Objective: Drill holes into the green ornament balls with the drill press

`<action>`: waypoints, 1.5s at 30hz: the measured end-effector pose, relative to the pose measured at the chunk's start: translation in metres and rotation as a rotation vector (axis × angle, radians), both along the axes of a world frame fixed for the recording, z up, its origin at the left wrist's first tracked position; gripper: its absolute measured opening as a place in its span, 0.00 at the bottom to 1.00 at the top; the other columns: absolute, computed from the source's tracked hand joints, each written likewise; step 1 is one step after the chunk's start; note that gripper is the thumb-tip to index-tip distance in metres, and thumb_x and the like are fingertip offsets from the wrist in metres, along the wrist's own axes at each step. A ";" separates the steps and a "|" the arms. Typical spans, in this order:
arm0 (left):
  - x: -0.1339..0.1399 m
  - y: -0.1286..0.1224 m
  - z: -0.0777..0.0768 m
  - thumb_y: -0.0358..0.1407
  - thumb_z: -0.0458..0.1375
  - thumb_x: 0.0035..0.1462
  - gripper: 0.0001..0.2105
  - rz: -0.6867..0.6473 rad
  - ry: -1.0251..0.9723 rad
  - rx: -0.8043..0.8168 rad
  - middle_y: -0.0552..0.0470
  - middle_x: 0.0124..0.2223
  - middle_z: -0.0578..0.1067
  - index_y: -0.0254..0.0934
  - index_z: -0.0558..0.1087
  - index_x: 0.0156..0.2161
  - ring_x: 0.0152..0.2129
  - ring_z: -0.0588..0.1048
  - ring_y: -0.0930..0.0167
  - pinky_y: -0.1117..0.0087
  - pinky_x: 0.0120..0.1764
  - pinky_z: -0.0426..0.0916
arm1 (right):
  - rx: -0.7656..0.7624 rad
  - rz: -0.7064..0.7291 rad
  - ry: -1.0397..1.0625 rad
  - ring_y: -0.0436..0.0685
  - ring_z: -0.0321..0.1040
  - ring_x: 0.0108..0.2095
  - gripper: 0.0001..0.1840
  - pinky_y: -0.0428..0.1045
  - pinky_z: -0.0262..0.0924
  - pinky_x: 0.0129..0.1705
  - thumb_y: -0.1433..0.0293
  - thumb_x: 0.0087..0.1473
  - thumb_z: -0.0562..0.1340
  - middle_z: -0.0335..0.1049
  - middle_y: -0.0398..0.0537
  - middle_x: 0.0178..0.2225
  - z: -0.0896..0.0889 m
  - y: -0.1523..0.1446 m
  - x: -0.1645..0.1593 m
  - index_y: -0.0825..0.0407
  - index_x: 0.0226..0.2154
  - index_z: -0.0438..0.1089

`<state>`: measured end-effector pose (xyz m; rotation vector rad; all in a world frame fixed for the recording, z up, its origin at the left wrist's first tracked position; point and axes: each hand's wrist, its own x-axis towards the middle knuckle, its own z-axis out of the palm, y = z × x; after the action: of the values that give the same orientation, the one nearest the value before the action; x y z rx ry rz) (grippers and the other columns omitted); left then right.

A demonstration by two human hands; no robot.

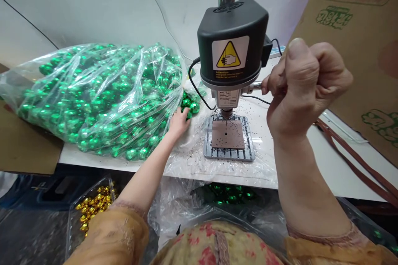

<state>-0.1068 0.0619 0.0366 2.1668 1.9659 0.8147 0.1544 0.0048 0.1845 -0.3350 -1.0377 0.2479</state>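
Note:
My left hand reaches to the mouth of a clear plastic bag full of shiny green faceted balls. Its fingers are apart and touch the loose green balls at the bag's opening. Closed in a fist, my right hand grips the feed handle on the right side of a small black bench drill press. Under the drill chuck, a brown square plate with a small dark hole lies on the slotted metal base.
Dark shavings lie scattered around the base on the plastic-covered white table. A cardboard box stands at the right, near a brown strap. Below the table edge are a clear bin of gold balls and more green balls.

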 end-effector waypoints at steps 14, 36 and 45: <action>0.066 -0.074 0.016 0.45 0.69 0.52 0.27 -0.297 -1.321 -0.533 0.49 0.44 0.77 0.40 0.69 0.55 0.37 0.77 0.69 0.70 0.36 0.72 | -0.038 -0.012 -0.013 0.42 0.48 0.15 0.23 0.46 0.45 0.20 0.70 0.60 0.62 0.46 0.33 0.15 -0.002 -0.003 0.001 0.49 0.19 0.51; 0.093 -0.059 -0.009 0.38 0.70 0.49 0.25 -0.325 -0.507 -0.179 0.52 0.38 0.77 0.37 0.72 0.52 0.28 0.72 0.72 0.72 0.30 0.68 | -0.132 -0.091 -0.063 0.45 0.49 0.16 0.27 0.48 0.50 0.19 0.59 0.60 0.62 0.46 0.35 0.16 -0.005 -0.006 0.001 0.48 0.19 0.49; 0.105 -0.060 -0.027 0.37 0.71 0.50 0.26 -0.371 -0.495 -0.043 0.44 0.50 0.78 0.38 0.72 0.54 0.48 0.77 0.59 0.56 0.52 0.72 | -0.132 -0.045 -0.046 0.45 0.50 0.16 0.27 0.49 0.49 0.21 0.58 0.59 0.63 0.48 0.35 0.16 -0.006 -0.007 0.002 0.49 0.19 0.50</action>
<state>-0.0014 0.0021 0.0098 1.9667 1.2879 1.0925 0.1562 -0.0018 0.1787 -0.4848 -1.0607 0.2694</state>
